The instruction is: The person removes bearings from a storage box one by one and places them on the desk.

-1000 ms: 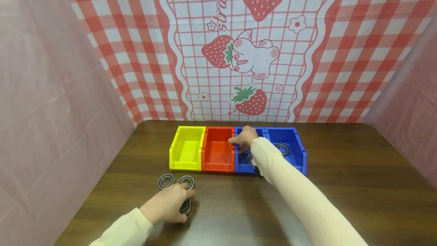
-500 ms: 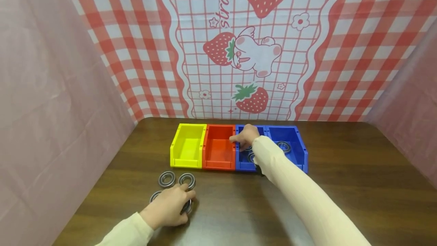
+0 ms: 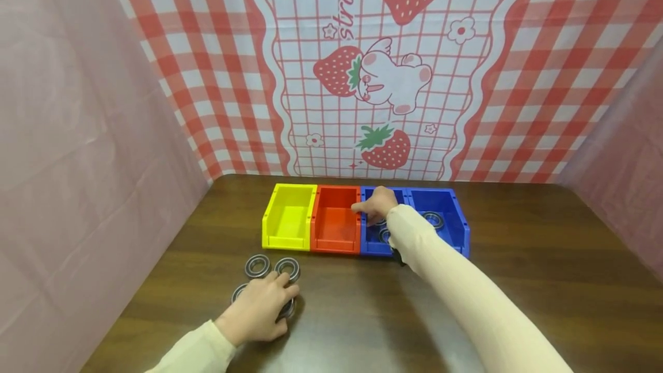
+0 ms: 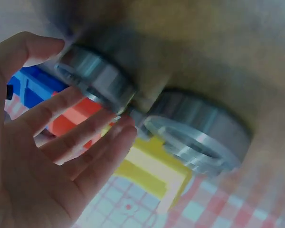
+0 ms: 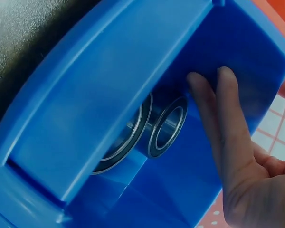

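My left hand [image 3: 261, 309] is over several ball bearings on the table, thumb and fingers spread around one bearing [image 3: 287, 308]. In the left wrist view the fingers are extended, close to a metal bearing [image 4: 102, 80]; contact is unclear. A second bearing [image 4: 204, 128] lies beyond the fingertips. Two more bearings, one at the far left [image 3: 257, 266] and one by the fingertips [image 3: 288, 268], lie in front of the hand. My right hand [image 3: 379, 203] reaches into the left blue bin [image 5: 85, 85], fingers straight. A small bearing [image 5: 168, 128] and a larger bearing [image 5: 140, 128] sit apart from them.
A yellow bin [image 3: 287, 217] and a red bin [image 3: 336, 220] adjoin the blue ones in a row. The right blue bin [image 3: 456, 217] contains a bearing [image 3: 433, 221]. A checked strawberry cloth [image 3: 233, 73] hangs behind the wooden table [image 3: 544, 258].
The head view shifts slightly. A bearing left of my left hand, hidden a second ago, now shows partly. Both hands stay almost in place.
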`<state>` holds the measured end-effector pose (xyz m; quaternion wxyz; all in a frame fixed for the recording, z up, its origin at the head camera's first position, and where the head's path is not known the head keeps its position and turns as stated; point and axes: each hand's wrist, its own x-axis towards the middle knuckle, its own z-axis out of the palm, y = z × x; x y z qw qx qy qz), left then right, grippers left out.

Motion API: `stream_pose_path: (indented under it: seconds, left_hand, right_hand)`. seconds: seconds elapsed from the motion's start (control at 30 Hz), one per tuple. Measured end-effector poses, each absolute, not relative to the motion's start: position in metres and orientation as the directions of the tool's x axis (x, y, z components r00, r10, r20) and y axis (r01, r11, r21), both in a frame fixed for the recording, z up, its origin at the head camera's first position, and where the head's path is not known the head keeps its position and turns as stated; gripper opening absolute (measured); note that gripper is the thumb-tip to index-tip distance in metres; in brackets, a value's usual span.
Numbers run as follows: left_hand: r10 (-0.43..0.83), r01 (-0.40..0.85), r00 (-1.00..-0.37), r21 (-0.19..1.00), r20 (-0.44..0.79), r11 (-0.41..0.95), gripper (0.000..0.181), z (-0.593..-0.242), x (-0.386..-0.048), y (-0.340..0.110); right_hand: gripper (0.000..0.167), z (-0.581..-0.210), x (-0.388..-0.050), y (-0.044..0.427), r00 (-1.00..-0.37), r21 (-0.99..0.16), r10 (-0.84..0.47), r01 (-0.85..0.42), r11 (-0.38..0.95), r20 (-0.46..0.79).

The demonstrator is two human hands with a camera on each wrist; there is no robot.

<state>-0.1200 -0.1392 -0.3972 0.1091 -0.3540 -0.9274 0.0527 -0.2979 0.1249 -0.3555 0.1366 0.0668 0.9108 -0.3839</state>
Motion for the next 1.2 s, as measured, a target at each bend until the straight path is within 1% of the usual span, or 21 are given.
stream_pose_path:
  seconds: [0.13,0.2,0.33,0.43,0.67,0.9,0.97,1.07,1.2]
  left_hand:
    - [0.689,0.634,-0.696,-0.277,0.204,0.722,0.036,-0.387,-0.122,-0.130]
    - [0.704,0.635,-0.676,-0.310,0.220,0.707,0.035,-0.381,-0.125,-0.123]
    - [0.723,0.654,-0.653,-0.312,0.226,0.689,0.039,-0.368,-0.138,-0.105]
    - [0.725,0.678,-0.659,-0.259,0.202,0.688,0.042,-0.358,-0.156,-0.091]
    - [0.707,0.699,-0.699,-0.103,0.112,0.707,0.051,-0.335,-0.193,-0.059]
    - [0.702,0.704,-0.706,-0.019,0.093,0.710,0.052,-0.327,-0.209,-0.038]
    - [0.692,0.695,-0.718,0.012,0.083,0.719,0.052,-0.327,-0.214,-0.034]
    - [0.652,0.655,-0.756,0.077,0.059,0.752,0.053,-0.329,-0.224,-0.030]
    - [0.564,0.557,-0.825,0.185,0.017,0.809,0.059,-0.331,-0.238,-0.026]
  right_hand:
    - [0.039,-0.353,-0.298,0.125,-0.957,-0.645,0.022,0.212,0.734,-0.290]
    - [0.037,-0.351,-0.297,0.124,-0.958,-0.619,0.023,0.203,0.759,-0.287]
    - [0.034,-0.346,-0.296,0.125,-0.960,-0.577,0.005,0.173,0.798,-0.281]
    - [0.035,-0.343,-0.294,0.127,-0.959,-0.572,-0.010,0.161,0.804,-0.284]
    - [0.035,-0.338,-0.288,0.136,-0.953,-0.618,-0.051,0.152,0.772,-0.298]
    - [0.034,-0.332,-0.276,0.149,-0.939,-0.589,-0.173,0.039,0.807,-0.299]
    - [0.032,-0.329,-0.271,0.152,-0.932,-0.569,-0.209,-0.003,0.822,-0.297]
    - [0.026,-0.325,-0.265,0.156,-0.926,-0.534,-0.246,-0.059,0.843,-0.287]
    - [0.018,-0.322,-0.260,0.158,-0.926,-0.480,-0.275,-0.124,0.868,-0.259]
